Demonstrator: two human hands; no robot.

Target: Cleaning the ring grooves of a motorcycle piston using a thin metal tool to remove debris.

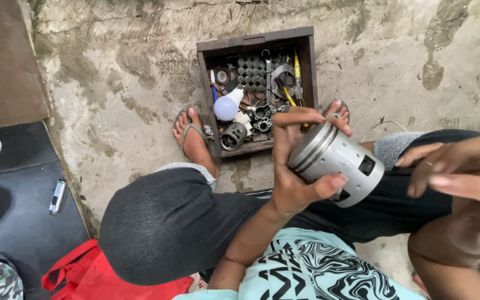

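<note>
Piston (335, 162), a grey metal engine part with ring grooves cut round its crown and a pin hole in its skirt, sits in the person's left hand (295, 166), held over the lap just above the dark trousers; the fingers (306, 118) curl over the grooved end and the thumb presses the skirt from below, so the hand is clamped on it with the side wall turned up toward the eyes, seemingly to let it be looked over. Right of the piston, the right hand (451, 166) hovers close with its fingers stretched out and slightly apart, holding nothing and not quite touching the metal; its blur makes finer detail hard to tell. Below the piston are a pale teal patterned shirt (306, 272) and the bent knees of someone seated low. Left of the piston and down, a red bag (93, 275) lies on a dark mat (18, 189), with a small silvery lighter-like object (58, 195) further left on that mat. Beyond the piston, two sandalled feet (193, 136) rest on the stained concrete floor (118, 72), planted either side of a dark wooden box (254, 41), which stands within arm's reach. Inside the box lie a white light bulb (228, 105), a second, smaller piston (233, 136), sockets, bearings and yellow-handled tools (295, 66), jumbled together.
</note>
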